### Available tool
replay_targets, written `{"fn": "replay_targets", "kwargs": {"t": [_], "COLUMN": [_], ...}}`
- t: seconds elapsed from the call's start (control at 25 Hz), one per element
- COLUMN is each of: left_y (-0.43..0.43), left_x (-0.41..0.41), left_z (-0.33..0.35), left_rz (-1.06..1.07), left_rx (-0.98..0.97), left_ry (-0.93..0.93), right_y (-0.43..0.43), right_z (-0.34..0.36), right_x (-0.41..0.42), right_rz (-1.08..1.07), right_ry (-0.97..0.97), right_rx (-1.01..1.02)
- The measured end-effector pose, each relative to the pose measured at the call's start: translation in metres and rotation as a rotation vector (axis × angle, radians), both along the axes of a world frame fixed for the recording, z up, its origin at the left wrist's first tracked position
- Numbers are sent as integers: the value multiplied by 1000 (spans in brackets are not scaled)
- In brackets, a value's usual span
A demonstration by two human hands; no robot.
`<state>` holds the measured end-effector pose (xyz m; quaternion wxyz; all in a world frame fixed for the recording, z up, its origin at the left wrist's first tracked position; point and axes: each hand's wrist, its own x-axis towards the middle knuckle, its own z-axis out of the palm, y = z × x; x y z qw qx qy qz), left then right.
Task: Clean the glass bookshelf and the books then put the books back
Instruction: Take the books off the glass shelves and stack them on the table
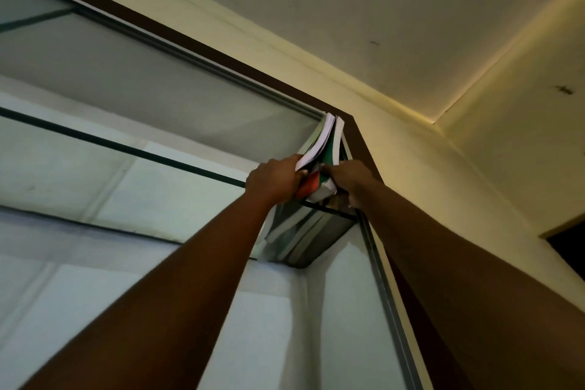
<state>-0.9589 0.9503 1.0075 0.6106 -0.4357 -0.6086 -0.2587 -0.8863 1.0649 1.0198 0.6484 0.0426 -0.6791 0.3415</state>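
Several books [326, 144] stand upright at the right end of the top glass shelf [136, 150], against the bookshelf's brown frame [361, 149]. My left hand [275, 177] grips the left side of the bunch, fingers curled over white page edges. My right hand [348, 180] holds the right side, thumb on a green cover. A red cover [308, 188] shows low between my hands. The books' undersides appear through the glass below.
A second glass shelf [95, 225] runs lower down. A metal sliding-door track [392, 301] descends along the right frame. The white back wall shows behind the glass. Ceiling and a yellow wall corner [437, 122] lie above and right.
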Motion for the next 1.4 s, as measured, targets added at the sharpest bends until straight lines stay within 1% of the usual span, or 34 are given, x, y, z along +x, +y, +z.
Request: {"fn": "replay_targets", "kwargs": {"t": [0.08,0.16,0.24,0.32,0.4,0.56,0.64,0.72,0.76,0.84,0.96,1.04,1.24,1.4], "left_y": [1,0,-3,-8,-17,-43,-55,-63,-65,-67,-76,-88,-129,-170], "left_x": [-4,-4,1,6,15,47,67,92,104,120,134,145,179,229], "left_z": [-3,-7,-14,-17,-18,-40,-67,-103,-117,-137,-160,-180,-248,-314], "left_rz": [7,-43,-109,-133,-139,-205,-183,-226,-249,-229,-125,-63,152,288], "left_rx": [70,122,151,181,204,207,249,238,216,166,110,60,-80,-144], "left_ry": [40,39,44,43,46,131,193,249,261,237,135,94,19,-70], "right_y": [2,-1,-5,-7,-7,-10,-22,-34,-39,-47,-54,-59,-77,-101], "right_z": [-7,-15,-24,-32,-38,-61,-82,-106,-119,-146,-190,-217,-295,-370], "right_x": [-3,-4,1,12,30,65,82,99,109,124,139,146,171,217], "right_rz": [78,120,55,-84,-147,-73,-43,-5,10,50,167,268,402,618], "right_ry": [90,162,235,295,309,317,360,398,397,378,342,316,163,21], "right_rx": [-3,-3,9,60,100,40,32,25,18,-5,-80,-164,-339,-464]}}
